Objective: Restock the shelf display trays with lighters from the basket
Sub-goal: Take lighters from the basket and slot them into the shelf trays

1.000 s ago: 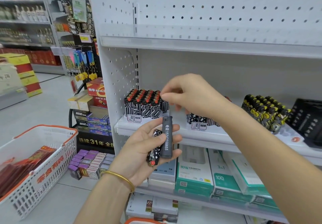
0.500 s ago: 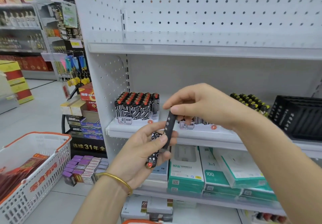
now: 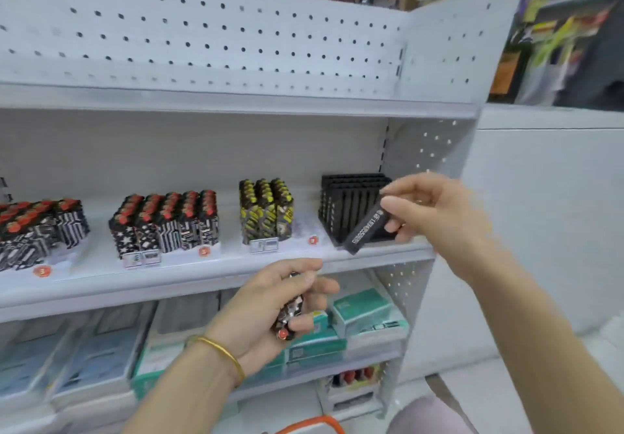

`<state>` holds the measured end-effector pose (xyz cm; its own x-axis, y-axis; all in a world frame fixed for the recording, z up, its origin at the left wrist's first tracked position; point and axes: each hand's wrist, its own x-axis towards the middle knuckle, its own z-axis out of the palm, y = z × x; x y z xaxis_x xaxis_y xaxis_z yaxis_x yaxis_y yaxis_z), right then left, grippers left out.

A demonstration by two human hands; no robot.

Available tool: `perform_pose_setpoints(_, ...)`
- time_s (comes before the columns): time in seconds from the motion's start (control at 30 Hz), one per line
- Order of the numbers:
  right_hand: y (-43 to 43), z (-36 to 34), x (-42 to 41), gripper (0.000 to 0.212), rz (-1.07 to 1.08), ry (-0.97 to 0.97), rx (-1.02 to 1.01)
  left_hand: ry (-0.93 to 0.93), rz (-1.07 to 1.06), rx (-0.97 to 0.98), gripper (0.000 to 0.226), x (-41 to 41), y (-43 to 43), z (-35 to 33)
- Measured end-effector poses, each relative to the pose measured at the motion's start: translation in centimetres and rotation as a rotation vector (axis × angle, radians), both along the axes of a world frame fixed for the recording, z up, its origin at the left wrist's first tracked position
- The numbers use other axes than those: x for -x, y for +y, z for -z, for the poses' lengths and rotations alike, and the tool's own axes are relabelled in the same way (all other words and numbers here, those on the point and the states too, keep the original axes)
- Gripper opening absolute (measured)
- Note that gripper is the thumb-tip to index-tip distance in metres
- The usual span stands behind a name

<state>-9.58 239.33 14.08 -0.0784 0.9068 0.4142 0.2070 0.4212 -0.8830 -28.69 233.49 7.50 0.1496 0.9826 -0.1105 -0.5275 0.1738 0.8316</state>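
A white perforated-back shelf unit [image 3: 236,109] fills the view, and its middle shelf [image 3: 202,275] carries four displays: two trays of black-and-white patterned lighters with red caps at 9 o'clock [image 3: 37,227] and near centre [image 3: 165,224], a yellow-and-black camouflage block [image 3: 265,209] just past centre, and an empty black slotted display tray [image 3: 351,204] at 3 o'clock. Boxed goods [image 3: 364,312] are stacked on the shelf below, and an orange basket handle [image 3: 314,422] shows at 6 o'clock. The right hand [image 3: 435,211] is closed in a fingertip pinch on the upper end of a slim black lighter [image 3: 366,226] printed with white digits, held tilted directly in front of the empty tray. The left hand [image 3: 270,312], wearing a gold bangle [image 3: 219,352], is curled around a patterned red-capped lighter [image 3: 288,312]; whether more are held cannot be told. The black lighter is judged light, rigid and smooth-sided, so it may slip; a pinch across its flat faces near the top should leave the base free to enter a slot.
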Motion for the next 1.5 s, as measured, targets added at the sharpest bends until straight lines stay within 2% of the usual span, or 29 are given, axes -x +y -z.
perform_pose_setpoints(0.07,1.2,-0.5,-2.6,0.012,0.209,-0.09,-0.096,-0.017,0.025,0.04,0.023,-2.1,0.9,0.3)
perform_pose_setpoints(0.17,3.3,-0.5,-4.0,0.018,0.344,-0.273,-0.192,-0.008,0.061,0.072,0.032,-4.1,1.9,0.6)
perform_pose_setpoints(0.3,6.2,0.3,-3.2,0.007,0.441,-0.491,-0.264,0.039,0.067,0.067,0.045,-4.9,2.4,0.7)
perform_pose_setpoints(0.5,8.0,1.6,-1.9,0.004,0.508,-0.579,-0.271,0.046,0.087,0.063,0.047,-4.5,2.5,0.9)
perform_pose_setpoints(0.57,8.0,1.8,-2.0,0.003,0.486,-0.569,-0.272,0.045,0.094,0.064,0.048,-4.4,2.6,1.0)
perform_pose_setpoints(0.67,7.5,1.7,-2.7,0.012,0.37,-0.443,-0.184,0.037,0.109,0.065,0.046,-4.2,2.7,1.1)
perform_pose_setpoints(0.8,7.4,2.0,-3.2,0.022,0.35,-0.553,-0.211,-0.019,0.125,0.098,0.04,-4.2,3.0,1.2)
perform_pose_setpoints(1.07,7.1,2.2,-3.3,0.017,0.362,-0.576,-0.243,-0.033,0.139,0.057,0.041,-3.9,2.9,1.0)
perform_pose_setpoints(1.27,7.1,2.7,-2.8,0.037,0.375,-0.644,-0.173,-0.045,0.17,0.013,0.044,-3.9,2.5,0.6)
perform_pose_setpoints(1.4,4.9,2.1,-2.0,0.04,0.49,-0.706,-0.333,-0.059,0.196,-0.056,0.055,-3.2,1.7,0.3)
perform_pose_setpoints(1.43,3.9,2.0,-1.3,0.038,0.45,-0.668,-0.371,-0.081,0.205,-0.064,0.056,-2.8,1.5,0.3)
perform_pose_setpoints(1.5,1.6,1.8,0.4,0.029,0.217,-0.557,-0.332,-0.126,0.221,-0.072,0.06,-2.0,1.1,0.3)
